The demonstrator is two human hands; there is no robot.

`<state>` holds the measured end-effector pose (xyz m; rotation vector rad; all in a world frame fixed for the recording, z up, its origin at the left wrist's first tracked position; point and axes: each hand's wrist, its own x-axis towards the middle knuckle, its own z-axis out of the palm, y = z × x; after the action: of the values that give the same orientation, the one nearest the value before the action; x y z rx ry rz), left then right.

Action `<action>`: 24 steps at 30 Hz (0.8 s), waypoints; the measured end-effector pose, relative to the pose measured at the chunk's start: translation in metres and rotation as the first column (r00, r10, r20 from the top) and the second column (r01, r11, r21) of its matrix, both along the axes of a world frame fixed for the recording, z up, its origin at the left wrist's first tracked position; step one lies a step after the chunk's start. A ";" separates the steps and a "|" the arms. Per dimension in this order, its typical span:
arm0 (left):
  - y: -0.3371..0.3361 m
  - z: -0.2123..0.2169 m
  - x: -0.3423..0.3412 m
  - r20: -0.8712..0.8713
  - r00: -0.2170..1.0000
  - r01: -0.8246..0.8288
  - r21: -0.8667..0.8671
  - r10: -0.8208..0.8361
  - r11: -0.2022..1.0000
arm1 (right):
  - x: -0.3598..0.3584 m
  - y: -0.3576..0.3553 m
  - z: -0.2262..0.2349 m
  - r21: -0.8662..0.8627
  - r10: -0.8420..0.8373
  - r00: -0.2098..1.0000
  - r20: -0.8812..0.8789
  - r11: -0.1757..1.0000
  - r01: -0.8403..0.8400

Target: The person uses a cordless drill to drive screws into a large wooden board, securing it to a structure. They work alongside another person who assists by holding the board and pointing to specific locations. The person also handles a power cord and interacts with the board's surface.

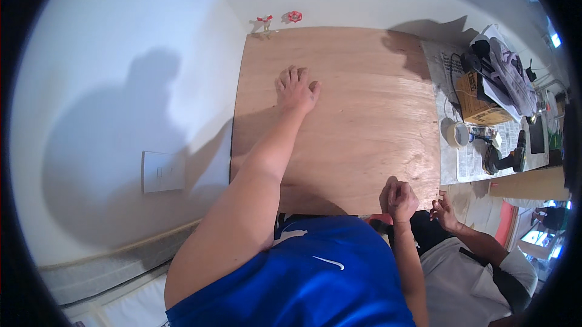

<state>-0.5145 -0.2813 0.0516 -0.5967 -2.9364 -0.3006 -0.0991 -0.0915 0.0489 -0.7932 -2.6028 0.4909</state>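
A large sheet of plywood point(345, 139) lies in front of me, its far edge against the wall. My left hand point(298, 90) rests palm down on its far left part, fingers spread. Over the near right part of the sheet, close to its front edge, my right hand point(402, 201) has its fingers curled in. Whether they hold anything is hidden. Just below that hand a red and black object point(381, 223) shows partly. Beside it, a co-worker's hand point(445, 212) reaches to the sheet's near right corner.
Right of the plywood, a newspaper-covered counter point(448, 78) carries a roll of tape point(458, 135), a cordless drill point(518, 154) and a cardboard box point(479, 96) with a bag on top. Two red-handled valves point(294, 16) stick out at the back wall. The co-worker point(467, 278) is at my right.
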 end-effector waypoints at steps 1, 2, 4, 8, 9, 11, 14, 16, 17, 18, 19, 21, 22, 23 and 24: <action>-0.001 -0.002 0.000 -0.002 1.000 -0.007 0.005 0.007 1.000 | 0.001 0.000 -0.001 -0.007 -0.003 1.000 0.008 1.000 0.004; -0.001 -0.004 0.000 -0.006 1.000 -0.011 0.011 0.011 1.000 | 0.001 0.001 -0.002 -0.012 -0.011 1.000 0.015 1.000 0.011; -0.004 -0.008 0.001 -0.003 1.000 -0.020 0.011 0.020 1.000 | 0.003 0.001 -0.007 -0.003 0.014 1.000 -0.016 1.000 -0.014; 0.000 -0.012 0.000 -0.039 0.999 -0.005 -0.003 0.005 1.000 | 0.005 -0.001 -0.001 -0.005 0.009 1.000 -0.028 1.000 -0.010; 0.003 -0.013 0.000 -0.065 0.998 0.009 -0.007 -0.009 1.000 | 0.005 -0.002 0.001 -0.011 0.000 1.000 -0.030 1.000 0.000; 0.002 -0.021 -0.006 -0.037 0.999 -0.015 -0.030 0.014 0.999 | 0.003 -0.004 0.006 -0.018 -0.032 0.999 -0.028 0.999 0.031; 0.001 -0.028 -0.016 0.018 0.999 0.037 0.008 -0.037 0.999 | 0.005 0.002 -0.006 -0.134 -0.031 0.998 -0.062 0.991 0.023; -0.007 -0.041 -0.017 -0.116 0.993 0.009 -0.045 -0.014 0.999 | 0.000 -0.001 -0.004 -0.077 -0.055 0.996 -0.073 0.996 0.049; -0.003 -0.033 -0.013 -0.073 0.997 0.012 -0.061 -0.017 0.998 | 0.002 0.002 -0.007 -0.077 -0.032 0.998 -0.060 0.997 0.027; -0.002 -0.024 -0.008 -0.043 0.999 0.003 -0.083 -0.006 0.997 | 0.003 0.003 -0.008 -0.050 -0.027 0.999 -0.046 0.998 0.025; -0.004 -0.024 -0.008 -0.058 0.998 0.028 -0.066 -0.032 0.997 | 0.004 -0.002 -0.009 -0.072 -0.052 0.998 -0.033 0.996 0.049; -0.006 -0.026 -0.011 -0.070 0.996 0.053 -0.048 -0.056 0.997 | 0.004 -0.004 -0.008 -0.090 -0.085 0.996 -0.037 0.993 0.081; -0.001 -0.027 -0.014 -0.068 0.997 0.038 -0.031 -0.040 0.999 | 0.005 0.003 -0.004 -0.065 -0.064 0.996 -0.056 0.996 0.061; 0.008 -0.022 -0.014 -0.082 0.996 0.041 -0.018 -0.043 0.999 | 0.008 0.001 -0.004 -0.046 -0.048 0.997 -0.067 0.998 0.045; 0.008 -0.022 -0.011 -0.090 0.995 0.040 -0.022 -0.042 0.999 | 0.010 0.004 -0.009 -0.099 -0.056 0.998 -0.010 0.994 0.055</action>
<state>-0.5256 -0.2731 0.0295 -0.6557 -2.8467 -0.2422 -0.0889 -0.0879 0.0397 -0.8893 -2.5539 0.6096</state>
